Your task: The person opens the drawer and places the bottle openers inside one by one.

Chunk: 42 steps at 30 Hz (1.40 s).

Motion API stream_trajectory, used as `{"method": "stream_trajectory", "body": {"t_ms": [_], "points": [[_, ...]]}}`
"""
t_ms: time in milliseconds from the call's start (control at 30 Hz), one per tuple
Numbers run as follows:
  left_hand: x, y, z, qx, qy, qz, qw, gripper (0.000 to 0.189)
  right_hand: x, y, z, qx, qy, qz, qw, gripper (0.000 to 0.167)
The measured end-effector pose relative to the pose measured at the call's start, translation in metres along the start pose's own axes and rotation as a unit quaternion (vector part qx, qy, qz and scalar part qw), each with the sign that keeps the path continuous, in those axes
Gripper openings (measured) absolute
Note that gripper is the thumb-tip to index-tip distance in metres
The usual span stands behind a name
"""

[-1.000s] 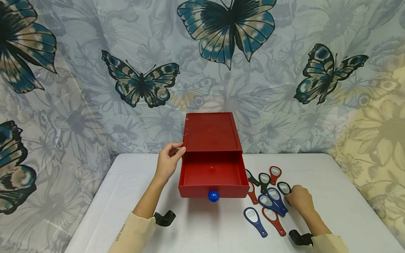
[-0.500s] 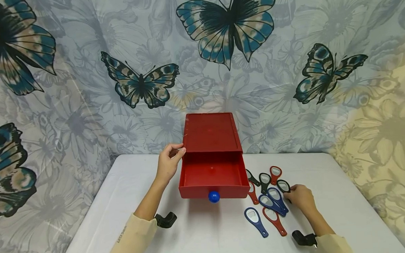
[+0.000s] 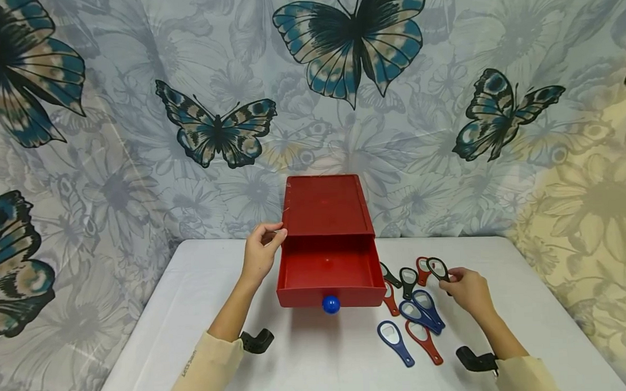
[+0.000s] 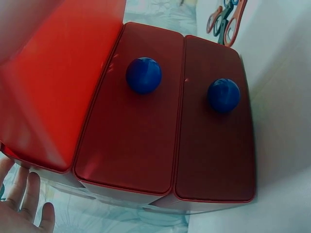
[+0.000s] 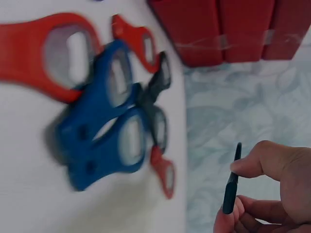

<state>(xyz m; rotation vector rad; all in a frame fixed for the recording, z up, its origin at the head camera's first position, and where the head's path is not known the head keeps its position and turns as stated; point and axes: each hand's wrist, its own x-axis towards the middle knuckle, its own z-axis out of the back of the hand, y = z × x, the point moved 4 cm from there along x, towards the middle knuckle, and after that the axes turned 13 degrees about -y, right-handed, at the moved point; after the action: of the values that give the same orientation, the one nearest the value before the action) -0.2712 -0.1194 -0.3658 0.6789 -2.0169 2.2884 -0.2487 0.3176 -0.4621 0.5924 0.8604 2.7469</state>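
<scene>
A red cabinet (image 3: 326, 205) stands at the table's middle, its top drawer (image 3: 331, 297) pulled out, with a blue knob (image 3: 330, 305) on the front. My left hand (image 3: 260, 254) touches the cabinet's left side near the top with extended fingers; the left wrist view shows these fingers (image 4: 30, 196) against the side wall. To the right, my right hand (image 3: 470, 293) pinches a black magnifying glass (image 3: 437, 269) by its handle, raised above the table. Seen edge-on in the right wrist view, this magnifying glass (image 5: 232, 187) sits between thumb and fingers.
Several magnifying glasses lie right of the cabinet: overlapping blue ones (image 3: 426, 313), a separate blue one (image 3: 396, 343), red ones (image 3: 426, 344) and black ones (image 3: 408, 281). Two lower drawer fronts (image 4: 129, 131) with blue knobs are pushed in. A butterfly-print cloth (image 3: 321, 132) hangs behind the table.
My right hand has lifted the black magnifying glass off the table, up and slightly away from the pile. The left hand and the cabinet stay where they were.
</scene>
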Motion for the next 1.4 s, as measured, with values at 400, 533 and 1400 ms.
{"method": "stream_trajectory", "body": {"t_ms": [400, 533, 1400], "points": [[-0.001, -0.001, 0.000, 0.002, -0.001, 0.004, 1.0000, 0.026, 0.005, 0.074, 0.037, 0.039, -0.058, 0.077, 0.9946, 0.034], [-0.002, -0.002, 0.001, 0.006, -0.010, 0.005, 0.9999, 0.026, 0.007, 0.104, 0.047, 0.072, -0.040, 0.100, 0.9915, 0.035], [0.002, 0.004, -0.001, 0.000, -0.004, 0.012, 0.9999, 0.027, -0.023, 0.264, 0.006, 0.131, 0.211, 0.220, 0.9432, 0.029]]}}
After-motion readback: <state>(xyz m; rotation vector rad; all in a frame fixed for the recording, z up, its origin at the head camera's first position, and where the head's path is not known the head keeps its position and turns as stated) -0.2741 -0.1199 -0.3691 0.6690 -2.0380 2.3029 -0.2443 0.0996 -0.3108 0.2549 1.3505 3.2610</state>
